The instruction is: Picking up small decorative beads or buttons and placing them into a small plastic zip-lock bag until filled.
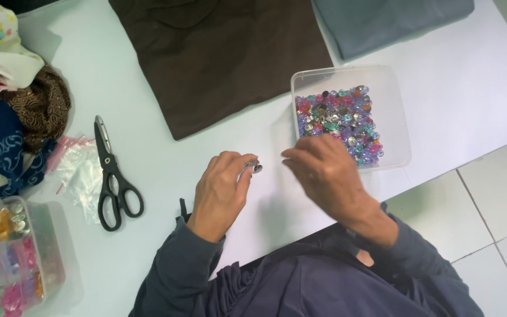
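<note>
From the head view, your left hand [221, 188] is pinching a small silver stud [256, 167] at its fingertips. Just right of that pinch, your right hand [324, 173] is hovering, fingers curled, grip unclear, touching the bead box [394, 117]. Scissors [112, 176] are lying well left.

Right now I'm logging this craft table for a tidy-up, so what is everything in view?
clear tub of beads: one, purple, pink and teal beads, right of centre
brown cloth: one, top centre
grey-blue cloth: one, top right
scissors: one, black handles, left of centre
patterned fabrics: a pile, blue, brown and floral, far left
plastic bags: clear, beside the scissors
second clear box: one, mixed coloured pieces, bottom left
table: pale blue-white
left hand: pinching a small shiny piece
right hand: at the tub's near edge
</note>
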